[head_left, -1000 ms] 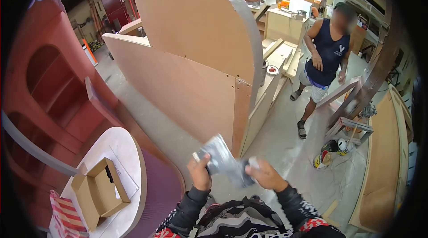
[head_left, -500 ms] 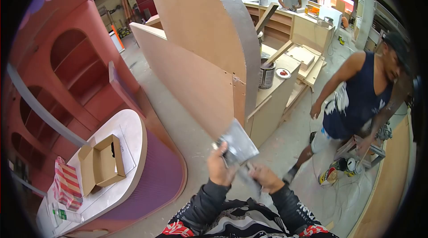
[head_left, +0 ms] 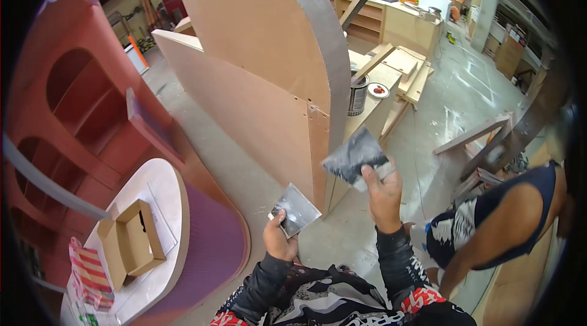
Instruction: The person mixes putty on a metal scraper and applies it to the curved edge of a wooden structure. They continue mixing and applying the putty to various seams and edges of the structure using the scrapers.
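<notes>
Both hands are closed, each gripping a flat plate that looks like metal. The left hand (head_left: 279,239), at six o'clock from the middle of the view, grasps a square grey plate with pale smears (head_left: 298,211) by its near corner, thumb on its upper face. The right hand (head_left: 384,196), toward four o'clock, pinches a four-cornered dark-grey, white-smeared plate (head_left: 356,158) by its near edge, thumb again on top. The two plates are apart, the right one lying between one and two o'clock of the left.

At eight o'clock stands a rounded, white-topped bench with a purple ribbed side (head_left: 158,184), carrying an open brown cardboard box (head_left: 136,246) and, at the box's eight o'clock, a red-and-cream striped bag (head_left: 93,274). A tall tan wooden panel with a curved grey edge (head_left: 257,39) rises toward eleven o'clock; a drip-marked metal can (head_left: 358,98) is at two. At four o'clock, a person in a dark sleeveless top (head_left: 513,222) bends over. A pink arched cabinet (head_left: 119,63) fills nine o'clock.
</notes>
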